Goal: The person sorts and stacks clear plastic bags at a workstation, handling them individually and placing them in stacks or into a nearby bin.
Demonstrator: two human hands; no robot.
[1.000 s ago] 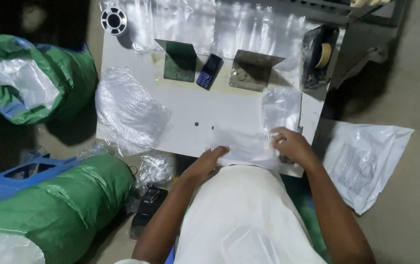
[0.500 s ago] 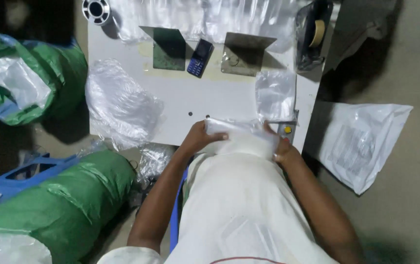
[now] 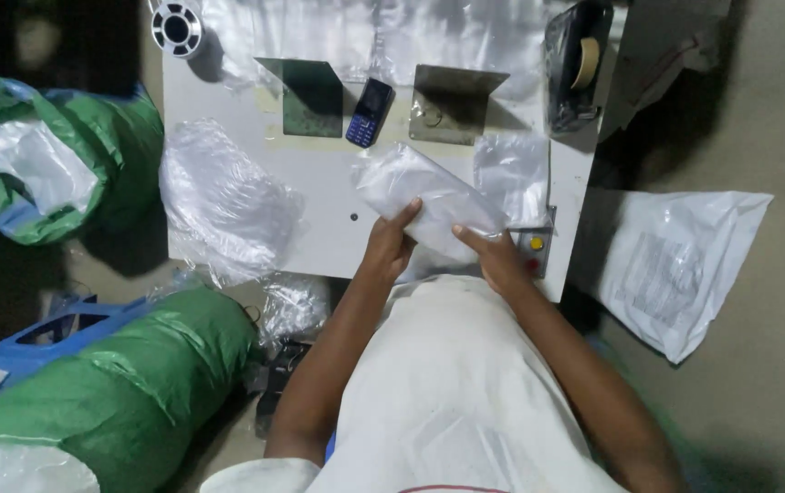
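Both of my hands hold a clear plastic packet [image 3: 429, 196] with something white inside, lifted over the near edge of the white table [image 3: 319, 196]. My left hand [image 3: 391, 245] grips its near left end. My right hand [image 3: 493, 256] grips its near right side. The packet slants from upper left to lower right. White cloth lies in my lap below the hands.
A blue phone [image 3: 370, 113] lies between two metal angle plates [image 3: 306, 96] at the back. A tape dispenser [image 3: 578, 64] stands back right. A crumpled clear bag [image 3: 224, 201] covers the table's left. Green sacks [image 3: 55, 155] sit on the left, a white bag [image 3: 675, 260] lies on the floor right.
My hands have risen from the table's near edge and brought the packet up and forward over the table. The view has shifted slightly.
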